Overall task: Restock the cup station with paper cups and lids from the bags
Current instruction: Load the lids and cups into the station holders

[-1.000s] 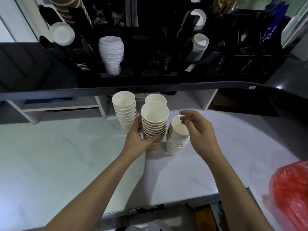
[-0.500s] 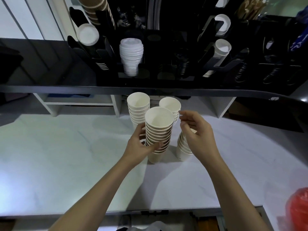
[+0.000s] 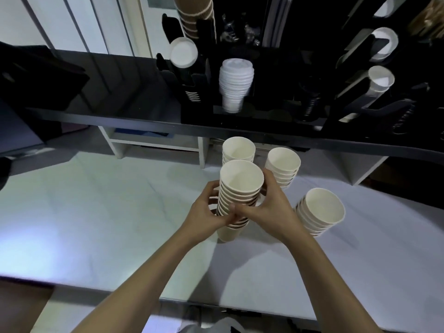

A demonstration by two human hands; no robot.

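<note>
- White marbled bench point(image 3: 96, 212) is lying under a black shelf point(image 3: 144, 121) that is carrying the cup station point(image 3: 300, 75).
- Stack of white lids point(image 3: 235, 85) is standing upright in the station.
- Nearest cup stack point(image 3: 237, 200) is standing on the bench; three other stacks are standing near it, behind point(image 3: 238, 150), behind right point(image 3: 283, 167) and right point(image 3: 319, 212).
- Left hand point(image 3: 206, 212) and right hand point(image 3: 274, 205) are gripping the nearest stack, fingers curled round its sides.
</note>
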